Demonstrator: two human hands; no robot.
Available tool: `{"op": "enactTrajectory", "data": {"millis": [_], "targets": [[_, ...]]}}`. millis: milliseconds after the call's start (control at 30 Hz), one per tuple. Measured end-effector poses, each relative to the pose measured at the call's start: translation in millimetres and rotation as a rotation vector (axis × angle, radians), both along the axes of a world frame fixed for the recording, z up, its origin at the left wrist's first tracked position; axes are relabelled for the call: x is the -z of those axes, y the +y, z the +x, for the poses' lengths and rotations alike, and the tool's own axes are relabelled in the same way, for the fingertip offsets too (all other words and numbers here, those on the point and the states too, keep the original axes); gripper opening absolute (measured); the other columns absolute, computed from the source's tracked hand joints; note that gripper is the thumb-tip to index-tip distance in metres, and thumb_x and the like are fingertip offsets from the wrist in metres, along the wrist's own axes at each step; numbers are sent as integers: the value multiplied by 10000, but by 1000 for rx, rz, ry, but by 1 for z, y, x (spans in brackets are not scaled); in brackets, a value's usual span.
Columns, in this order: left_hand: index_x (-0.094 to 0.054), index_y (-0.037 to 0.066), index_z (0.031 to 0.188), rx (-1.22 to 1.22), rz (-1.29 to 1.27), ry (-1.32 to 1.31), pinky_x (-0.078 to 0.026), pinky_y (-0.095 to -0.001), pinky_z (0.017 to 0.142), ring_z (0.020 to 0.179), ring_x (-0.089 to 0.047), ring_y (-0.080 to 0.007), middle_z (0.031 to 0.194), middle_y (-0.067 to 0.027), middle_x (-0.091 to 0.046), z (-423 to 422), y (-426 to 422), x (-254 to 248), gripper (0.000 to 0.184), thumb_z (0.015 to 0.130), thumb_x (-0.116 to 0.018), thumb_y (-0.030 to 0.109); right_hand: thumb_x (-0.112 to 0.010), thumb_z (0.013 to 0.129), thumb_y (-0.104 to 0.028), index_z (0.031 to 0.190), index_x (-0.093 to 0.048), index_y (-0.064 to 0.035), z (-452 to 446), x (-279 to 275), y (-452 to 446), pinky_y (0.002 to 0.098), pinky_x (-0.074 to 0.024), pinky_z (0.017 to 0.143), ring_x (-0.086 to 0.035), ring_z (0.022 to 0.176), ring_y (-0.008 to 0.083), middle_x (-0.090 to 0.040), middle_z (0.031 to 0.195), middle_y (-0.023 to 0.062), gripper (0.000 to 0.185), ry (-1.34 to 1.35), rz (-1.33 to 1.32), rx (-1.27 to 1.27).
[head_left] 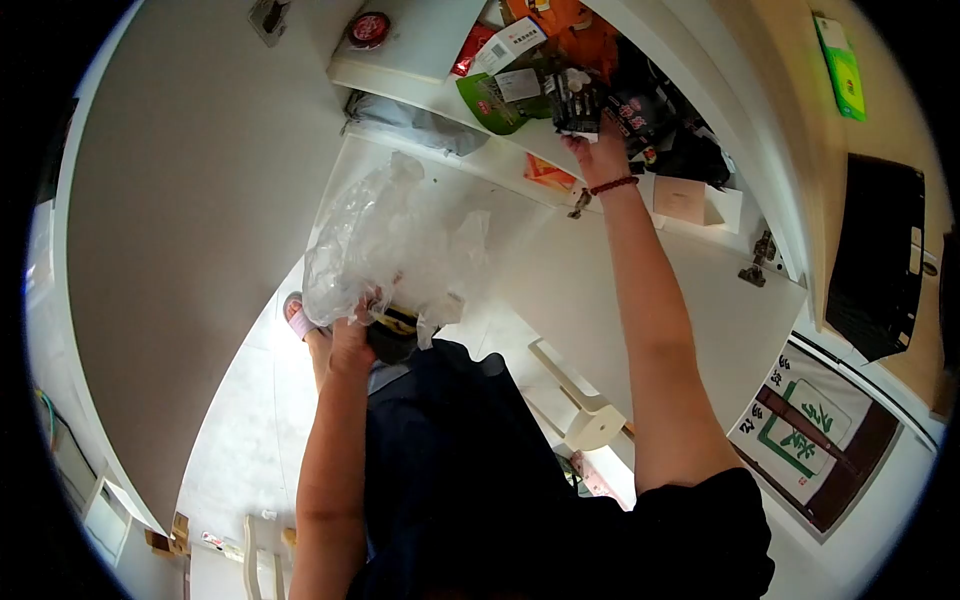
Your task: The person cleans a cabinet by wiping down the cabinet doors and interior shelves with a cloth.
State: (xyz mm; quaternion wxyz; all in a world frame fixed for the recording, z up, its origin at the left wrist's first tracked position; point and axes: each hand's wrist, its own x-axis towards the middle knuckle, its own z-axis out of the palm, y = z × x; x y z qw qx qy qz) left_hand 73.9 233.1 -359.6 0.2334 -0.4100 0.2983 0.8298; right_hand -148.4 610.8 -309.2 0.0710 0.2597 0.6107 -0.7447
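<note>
My left hand (352,338) is closed on a crumpled clear plastic bag (365,235), which puffs up above the fingers. A dark packet with yellow on it (398,325) sits at the bag's lower side, partly covered by the film; whether the hand also grips it is unclear. My right hand (600,155), with a dark red bead bracelet (613,185) on the wrist, reaches into the cabinet compartment. Its fingers close on a black packet with light print (577,100). More black packets (640,115) lie beside it, with a green pouch (492,103) on the left.
A white box (510,45) and orange packages (570,30) fill the compartment's back. An open cabinet door (190,210) stands at left; a lowered white panel (650,290) hangs below the compartment on hinges. A round red tin (369,30) sits on the shelf. A white stool (590,425) stands below.
</note>
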Motion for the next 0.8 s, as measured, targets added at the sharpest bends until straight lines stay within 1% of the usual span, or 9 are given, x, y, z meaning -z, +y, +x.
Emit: {"op": "enactTrajectory", "data": {"millis": [167,267,367,400,500,533,633,733,800], "targets": [[-434,90,1254,-21,42,72,-484,-458,907,1058,-565,-282,1157,-95,-566,-13,3,-24,540,806,-691,247,-438,963,-253,1106,-523,-96,17,4,-20,348,-507,672,-601,875,183,-622,978,67,229,-56,-169,127],[-425,92,1263,-18,15,21,-482,-469,909,1066,-562,-282,1157,-96,-564,-2,-6,-1,557,800,-697,240,-467,945,-306,1108,-510,-60,12,10,-1,340,-510,672,-608,908,191,-606,1002,98,299,-150,115,147],[-417,101,1268,-28,-3,8,-485,-480,905,1067,-561,-291,1147,-95,-564,1,-7,5,557,799,-692,221,-521,908,-404,1299,-451,-57,7,-2,13,310,-513,705,-585,917,190,-550,1180,119,528,-139,582,80],[-412,103,1271,-29,3,11,-486,-483,903,1067,-560,-296,1145,-96,-564,-1,-5,0,557,799,-688,212,-507,900,-428,1283,-443,16,-1,24,27,447,-444,908,-528,1144,325,-522,1240,222,590,13,841,41],[-400,110,1280,-23,-30,0,-488,-489,899,1064,-560,-308,1140,-99,-562,5,-5,3,562,799,-679,191,-544,870,-447,1321,-423,19,-2,26,10,454,-349,1014,-455,1220,364,-480,1296,252,660,28,1559,-120],[-396,113,1283,-21,-50,-6,-488,-490,898,1062,-561,-311,1139,-100,-561,6,-6,3,565,798,-677,185,-595,839,-416,1311,-434,2,2,3,-7,452,-361,1009,-458,1212,374,-468,1320,222,651,115,1741,-206],[-383,110,1296,-15,-45,-14,-487,-493,901,1062,-562,-315,1146,-103,-559,4,-3,-4,582,796,-673,178,-627,820,-384,1279,-470,-52,4,12,-32,461,-423,949,-496,1168,373,-459,1338,195,587,370,1537,-732],[-407,103,1283,-1,-76,-23,-487,-488,900,1060,-565,-307,1156,-111,-567,5,-4,-1,572,789,-682,192,-619,838,-296,1239,-522,-106,15,20,-75,393,-460,920,-498,1181,303,-462,1363,111,454,126,1497,-759],[-429,93,1269,5,-34,50,-488,-480,900,1059,-568,-299,1161,-118,-574,2,-6,-1,553,790,-680,207,-590,857,-254,1157,-574,-91,7,50,-59,377,-480,893,-531,1141,286,-489,1342,86,342,218,1495,-708]]}}
